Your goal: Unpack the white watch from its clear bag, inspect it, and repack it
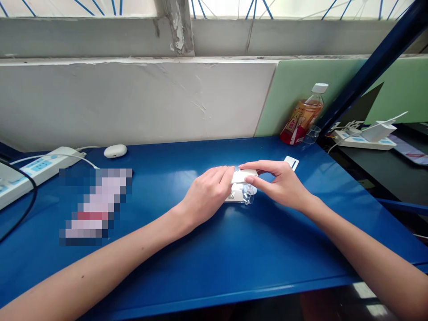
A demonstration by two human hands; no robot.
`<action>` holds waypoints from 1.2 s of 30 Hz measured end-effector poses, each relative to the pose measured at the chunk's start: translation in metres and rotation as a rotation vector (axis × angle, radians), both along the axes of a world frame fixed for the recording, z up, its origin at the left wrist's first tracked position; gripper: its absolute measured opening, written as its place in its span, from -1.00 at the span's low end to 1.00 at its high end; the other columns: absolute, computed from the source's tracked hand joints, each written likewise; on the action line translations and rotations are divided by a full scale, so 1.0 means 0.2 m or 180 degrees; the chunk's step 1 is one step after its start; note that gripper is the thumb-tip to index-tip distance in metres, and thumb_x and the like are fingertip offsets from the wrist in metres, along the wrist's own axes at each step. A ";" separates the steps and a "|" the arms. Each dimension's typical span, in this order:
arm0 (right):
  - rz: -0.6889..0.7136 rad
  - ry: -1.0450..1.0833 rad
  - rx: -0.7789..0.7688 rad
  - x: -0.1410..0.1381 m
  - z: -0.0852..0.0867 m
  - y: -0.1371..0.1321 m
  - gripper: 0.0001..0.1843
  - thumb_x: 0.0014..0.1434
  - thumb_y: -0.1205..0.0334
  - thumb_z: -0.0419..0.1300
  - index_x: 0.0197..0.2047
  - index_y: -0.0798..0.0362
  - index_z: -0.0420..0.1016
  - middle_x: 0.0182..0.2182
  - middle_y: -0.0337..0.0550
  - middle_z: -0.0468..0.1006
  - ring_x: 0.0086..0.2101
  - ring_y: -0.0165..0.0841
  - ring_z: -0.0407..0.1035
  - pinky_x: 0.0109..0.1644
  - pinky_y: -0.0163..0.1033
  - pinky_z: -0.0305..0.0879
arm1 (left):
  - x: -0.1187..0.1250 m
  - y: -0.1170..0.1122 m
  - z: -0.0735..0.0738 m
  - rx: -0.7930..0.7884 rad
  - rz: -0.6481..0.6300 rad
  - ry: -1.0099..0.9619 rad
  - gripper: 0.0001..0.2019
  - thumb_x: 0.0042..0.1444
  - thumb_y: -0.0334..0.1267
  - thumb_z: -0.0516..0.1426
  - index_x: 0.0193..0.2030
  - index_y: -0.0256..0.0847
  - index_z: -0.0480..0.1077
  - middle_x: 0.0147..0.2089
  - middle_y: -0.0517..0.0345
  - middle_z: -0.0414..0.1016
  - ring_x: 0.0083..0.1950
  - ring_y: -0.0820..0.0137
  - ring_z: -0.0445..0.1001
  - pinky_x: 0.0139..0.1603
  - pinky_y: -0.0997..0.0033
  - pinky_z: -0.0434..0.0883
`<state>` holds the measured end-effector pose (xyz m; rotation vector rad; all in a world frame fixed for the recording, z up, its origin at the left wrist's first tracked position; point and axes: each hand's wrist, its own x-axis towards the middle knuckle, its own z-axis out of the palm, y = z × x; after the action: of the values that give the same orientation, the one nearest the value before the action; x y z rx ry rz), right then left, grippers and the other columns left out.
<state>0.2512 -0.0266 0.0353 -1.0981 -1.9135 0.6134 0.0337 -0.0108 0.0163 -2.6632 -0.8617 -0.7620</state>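
A small white object [243, 176], perhaps a box, is held between my two hands just above the blue desk. My left hand [209, 189] has its fingers curled against the left end of it, partly hiding it. With thumb and fingers my right hand [279, 180] pinches the right end. Below the object lies a white pack [234, 194] with crinkled clear plastic [249, 194] at its right side; my left hand covers part of it. Behind my right hand a white card [292, 163] with a dark stripe rests on the desk.
On the blue desk [160, 267] a blurred-out phone-like item [96, 205] lies left, near a white power strip [43, 165] with cables and a white earbud case [115, 151]. A drink bottle [302, 116] leans at the back right, beside a blue metal post [368, 67].
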 end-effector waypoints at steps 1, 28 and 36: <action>-0.0013 0.0004 0.0010 0.00 0.00 0.00 -0.72 0.23 0.09 0.30 -0.05 0.03 0.66 -0.12 -0.11 0.71 -0.17 -0.22 0.59 -0.17 -0.21 0.51 | 0.00 0.00 0.00 -0.0016 -0.0012 -0.0006 -0.81 0.35 -0.47 -0.04 -0.05 -0.39 0.37 -0.04 -0.22 0.59 -0.01 0.10 0.62 -0.02 0.14 0.56; -0.1193 -0.0217 -0.0172 0.08 -0.06 0.09 -0.83 0.14 0.22 0.15 -0.37 0.05 0.56 -0.51 -0.22 0.53 -0.51 -0.38 0.32 -0.41 -0.25 0.18 | -0.16 0.04 -0.10 -0.1310 0.0213 0.0081 -0.32 0.40 0.17 -0.14 0.35 -0.42 0.17 0.28 -0.36 0.37 0.29 -0.01 0.38 0.18 -0.04 0.43; -0.1098 -0.0408 -0.0497 0.09 -0.07 0.11 -0.85 0.12 0.26 0.12 -0.37 0.04 0.52 -0.56 -0.27 0.45 -0.55 -0.40 0.24 -0.47 -0.26 0.11 | -0.17 0.05 -0.09 -0.1150 0.0213 -0.0084 -0.51 0.42 0.02 -0.04 0.25 -0.34 0.29 0.19 -0.24 0.45 0.19 0.05 0.45 0.13 0.00 0.47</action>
<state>0.2693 -0.0053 0.0206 -1.5590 -1.7454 0.5132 -0.0004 -0.0013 -0.0018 -2.9173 -1.1894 -0.6816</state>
